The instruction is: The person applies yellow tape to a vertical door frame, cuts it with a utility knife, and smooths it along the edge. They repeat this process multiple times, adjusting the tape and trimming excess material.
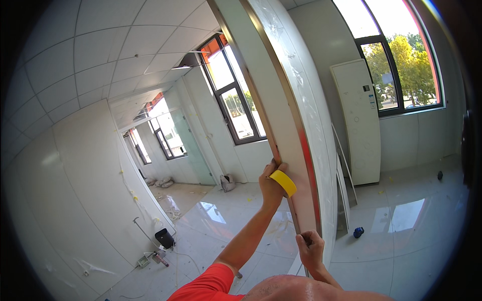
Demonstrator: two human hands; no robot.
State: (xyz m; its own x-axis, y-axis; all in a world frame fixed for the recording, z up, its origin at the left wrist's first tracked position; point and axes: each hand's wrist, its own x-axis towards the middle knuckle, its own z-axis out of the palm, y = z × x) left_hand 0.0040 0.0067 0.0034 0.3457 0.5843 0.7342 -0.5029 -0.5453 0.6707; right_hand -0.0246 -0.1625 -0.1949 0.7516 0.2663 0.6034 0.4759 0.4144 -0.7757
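Note:
A tall white wall-panel end with metal edge strips rises in front of me. My left hand is closed at its left edge, fingertips against the strip. A roll of yellow tape sits at that hand, beside the thumb; how the fingers hold it is partly hidden. Lower down, my right hand is closed, its curled fingers pinching the same left edge strip near its lower visible part. The other edge strip shows a red reflection.
Clear plastic film covers the panel's right face. Beyond it, a white air conditioner leans by the window, with thin boards nearby. A blue object lies on the tiled floor. At left are a black bin, tools and cables.

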